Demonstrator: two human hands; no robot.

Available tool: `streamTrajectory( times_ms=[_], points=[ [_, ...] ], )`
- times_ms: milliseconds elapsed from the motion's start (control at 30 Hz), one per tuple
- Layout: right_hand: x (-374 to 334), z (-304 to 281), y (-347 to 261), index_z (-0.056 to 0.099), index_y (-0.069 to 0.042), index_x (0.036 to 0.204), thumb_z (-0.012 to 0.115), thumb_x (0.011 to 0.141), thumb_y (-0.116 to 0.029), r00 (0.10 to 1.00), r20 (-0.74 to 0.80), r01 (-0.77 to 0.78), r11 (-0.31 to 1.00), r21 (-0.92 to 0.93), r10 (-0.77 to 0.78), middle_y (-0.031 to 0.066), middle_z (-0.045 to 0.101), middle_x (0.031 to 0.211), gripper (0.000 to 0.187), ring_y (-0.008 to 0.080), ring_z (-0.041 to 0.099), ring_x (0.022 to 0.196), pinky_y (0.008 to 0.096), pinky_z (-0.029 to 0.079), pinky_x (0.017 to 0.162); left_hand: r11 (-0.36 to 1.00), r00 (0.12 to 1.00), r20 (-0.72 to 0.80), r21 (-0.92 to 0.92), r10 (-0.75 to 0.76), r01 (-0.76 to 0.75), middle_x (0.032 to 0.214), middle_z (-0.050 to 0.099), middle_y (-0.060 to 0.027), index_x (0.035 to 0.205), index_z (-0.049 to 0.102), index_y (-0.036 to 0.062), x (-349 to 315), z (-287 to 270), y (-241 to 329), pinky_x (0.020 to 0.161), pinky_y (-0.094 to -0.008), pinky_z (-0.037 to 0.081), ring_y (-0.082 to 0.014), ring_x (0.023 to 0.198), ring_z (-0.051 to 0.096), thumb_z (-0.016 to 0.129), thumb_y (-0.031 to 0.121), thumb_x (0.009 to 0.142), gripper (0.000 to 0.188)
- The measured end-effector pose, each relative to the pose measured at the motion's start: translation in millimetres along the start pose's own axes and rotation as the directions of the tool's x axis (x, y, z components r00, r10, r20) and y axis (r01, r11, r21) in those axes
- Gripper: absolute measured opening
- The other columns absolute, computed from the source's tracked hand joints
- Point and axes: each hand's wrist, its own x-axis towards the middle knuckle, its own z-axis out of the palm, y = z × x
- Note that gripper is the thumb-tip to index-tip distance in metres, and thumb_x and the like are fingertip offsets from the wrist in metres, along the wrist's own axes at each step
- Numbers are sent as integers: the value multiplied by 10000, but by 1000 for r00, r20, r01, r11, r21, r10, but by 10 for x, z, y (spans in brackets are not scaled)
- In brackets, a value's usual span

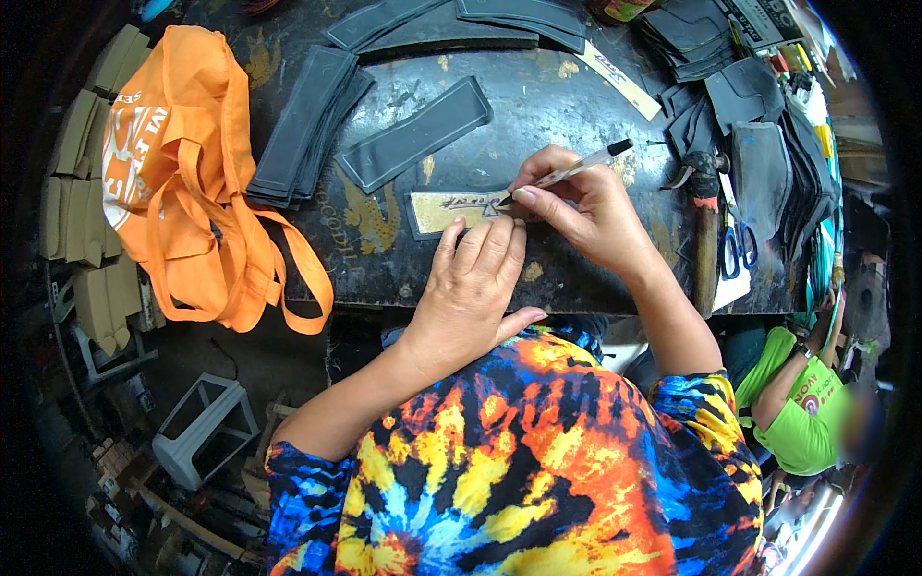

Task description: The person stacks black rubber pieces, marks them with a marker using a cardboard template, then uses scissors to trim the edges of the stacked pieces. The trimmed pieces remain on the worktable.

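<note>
At the left, an orange cloth bag (192,182) lies beside a stack of dark strips (303,134); right of the stack, one loose outlined strip (421,134) lies on the far side of my work. Nearer, the tan template (425,214) rests on a dark piece (417,233). My left hand (473,264) lies flat, fingers extended, on the template's near edge. My right hand (583,206) grips a clear pen (584,165), tip down near the template's right part; contact cannot be confirmed. For an even line, press firmly, hold the pen angle constant, and clear fingertips from its path. Further right lies a hammer (706,230).
</note>
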Motion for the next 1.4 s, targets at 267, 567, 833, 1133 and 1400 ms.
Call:
streamTrajectory(
  times_ms=[267,567,833,1133,1400],
  points=[
    [68,121,-28,656,-33,994,731,913,-105,964,-49,239,932,-273,-261,124,690,840,132,258,708,762,342,547,677,996,1000,17,91,22,-23,1396,452,-218,1438,453,-83,-5,36,17,1188,-539,288,-354,1310,414,699,587,829,938],
    [80,37,-77,633,-14,980,690,959,-136,948,93,317,864,-390,-306,74,630,787,137,145,623,703,324,504,656,994,1000,19,105,25,-27,1364,469,-225,1398,476,-112,16,37,36,1182,-547,301,-354,1273,438,701,600,817,946],
    [61,72,-69,669,45,979,681,971,-97,969,112,246,914,-322,-222,69,673,896,142,148,664,827,303,534,763,996,1000,3,86,31,-31,1321,492,-235,1364,509,-106,20,41,24,1182,-549,301,-375,1265,448,701,592,821,905],
    [52,-80,33,597,-42,1126,589,1054,-197,962,-272,71,960,271,6,59,675,1015,171,127,694,912,241,547,763,984,968,-223,-162,-114,79,1268,583,-168,1242,612,16,73,-312,-370,1016,-452,452,-376,1149,551,770,122,818,465],
    [-88,81,-57,576,-41,1035,720,944,-56,953,-284,219,880,422,-102,60,657,996,170,124,649,883,264,539,789,901,867,-296,-300,-401,314,938,656,-115,978,598,24,70,-398,-768,774,-396,501,-319,856,632,780,93,828,246]
  ],
)
